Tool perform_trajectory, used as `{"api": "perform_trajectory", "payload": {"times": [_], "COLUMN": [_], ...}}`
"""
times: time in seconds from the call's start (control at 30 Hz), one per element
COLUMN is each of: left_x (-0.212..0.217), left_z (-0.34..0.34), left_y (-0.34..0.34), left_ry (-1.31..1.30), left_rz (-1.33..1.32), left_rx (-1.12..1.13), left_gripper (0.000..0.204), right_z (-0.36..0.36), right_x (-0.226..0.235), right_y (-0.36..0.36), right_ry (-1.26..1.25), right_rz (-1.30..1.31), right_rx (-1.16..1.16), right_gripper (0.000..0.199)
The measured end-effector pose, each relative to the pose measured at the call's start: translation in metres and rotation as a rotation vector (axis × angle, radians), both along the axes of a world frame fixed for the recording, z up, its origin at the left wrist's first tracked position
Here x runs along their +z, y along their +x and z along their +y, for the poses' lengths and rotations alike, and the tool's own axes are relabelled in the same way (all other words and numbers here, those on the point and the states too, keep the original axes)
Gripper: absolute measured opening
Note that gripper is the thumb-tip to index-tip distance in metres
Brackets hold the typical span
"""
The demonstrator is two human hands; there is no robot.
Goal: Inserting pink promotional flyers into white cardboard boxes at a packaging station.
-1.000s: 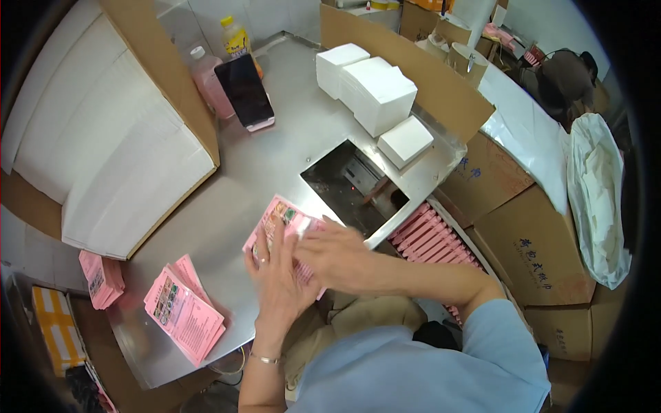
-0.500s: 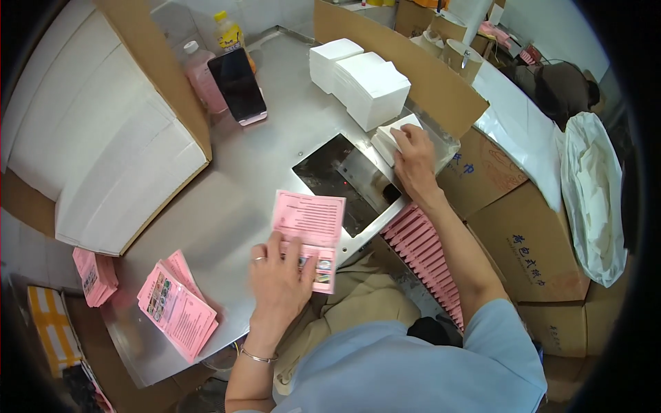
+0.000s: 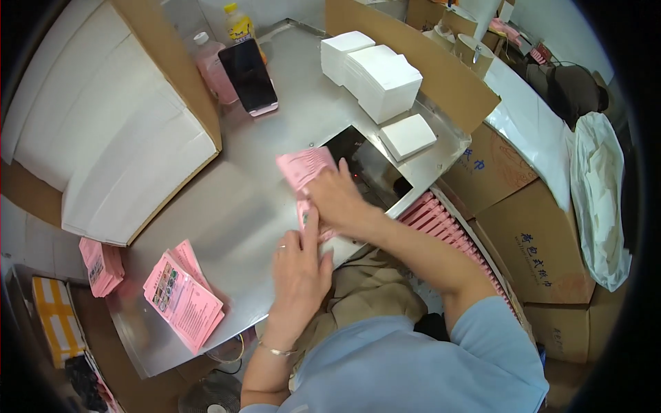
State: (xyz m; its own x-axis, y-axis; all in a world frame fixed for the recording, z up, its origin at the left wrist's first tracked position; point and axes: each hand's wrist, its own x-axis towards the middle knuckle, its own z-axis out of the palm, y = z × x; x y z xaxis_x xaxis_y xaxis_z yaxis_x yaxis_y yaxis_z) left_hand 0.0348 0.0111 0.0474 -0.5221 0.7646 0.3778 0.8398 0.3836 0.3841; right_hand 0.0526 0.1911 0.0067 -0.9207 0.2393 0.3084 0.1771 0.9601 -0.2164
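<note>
A steel worktable (image 3: 234, 206) is filling the middle of the view, and every place below is given from it. Along its left edge a big open cardboard carton (image 3: 103, 131) packed with white sheets is leaning, and past its right edge brown cartons (image 3: 544, 241) are standing stacked. At its far end a block of white paper stacks (image 3: 375, 72) is sitting, with one smaller white pad (image 3: 407, 135) lying just nearer. A dark glass plate (image 3: 368, 168) is lying set into its right part. A row of pink packets (image 3: 441, 220) is standing on edge just off its right rim. Near its far left a black phone (image 3: 249, 76) is leaning against a pink bottle (image 3: 212, 69). On its near left corner a loose pile of pink leaflets (image 3: 182, 299) is lying.

The right hand (image 3: 341, 199) is lying over the table's middle right, beside the dark plate, fingers curled down onto a pink folded leaflet (image 3: 303, 168) and pressing it flat. The left hand (image 3: 299, 265) is resting just nearer the rim, fingers held together and stretched forward, the fingertips touching the leaflet's near edge under the right hand
</note>
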Motion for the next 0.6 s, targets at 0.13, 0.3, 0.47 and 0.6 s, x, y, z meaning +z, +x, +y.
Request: {"api": "perform_trajectory", "payload": {"times": [0.13, 0.3, 0.47, 0.6], "left_x": [0.025, 0.04, -0.015, 0.008], "left_z": [-0.057, -0.133, -0.168, -0.169], "left_y": [-0.017, -0.042, -0.08, -0.101], "left_ry": [0.002, 0.056, -0.269, -0.193], "left_rz": [-0.488, 0.239, 0.164, 0.068], "left_rx": [-0.176, 0.432, 0.765, 0.495], "left_gripper": [0.043, 0.032, 0.03, 0.026], "right_z": [0.051, 0.04, 0.095, 0.109], "right_x": [-0.006, 0.024, 0.012, 0.012], "right_y": [0.039, 0.061, 0.086, 0.089], "right_ry": [-0.353, 0.27, 0.399, 0.288], "right_rz": [-0.1, 0.297, 0.274, 0.283], "right_rx": [-0.276, -0.299, -0.495, -0.466], "right_gripper": [0.012, 0.014, 0.013, 0.012]}}
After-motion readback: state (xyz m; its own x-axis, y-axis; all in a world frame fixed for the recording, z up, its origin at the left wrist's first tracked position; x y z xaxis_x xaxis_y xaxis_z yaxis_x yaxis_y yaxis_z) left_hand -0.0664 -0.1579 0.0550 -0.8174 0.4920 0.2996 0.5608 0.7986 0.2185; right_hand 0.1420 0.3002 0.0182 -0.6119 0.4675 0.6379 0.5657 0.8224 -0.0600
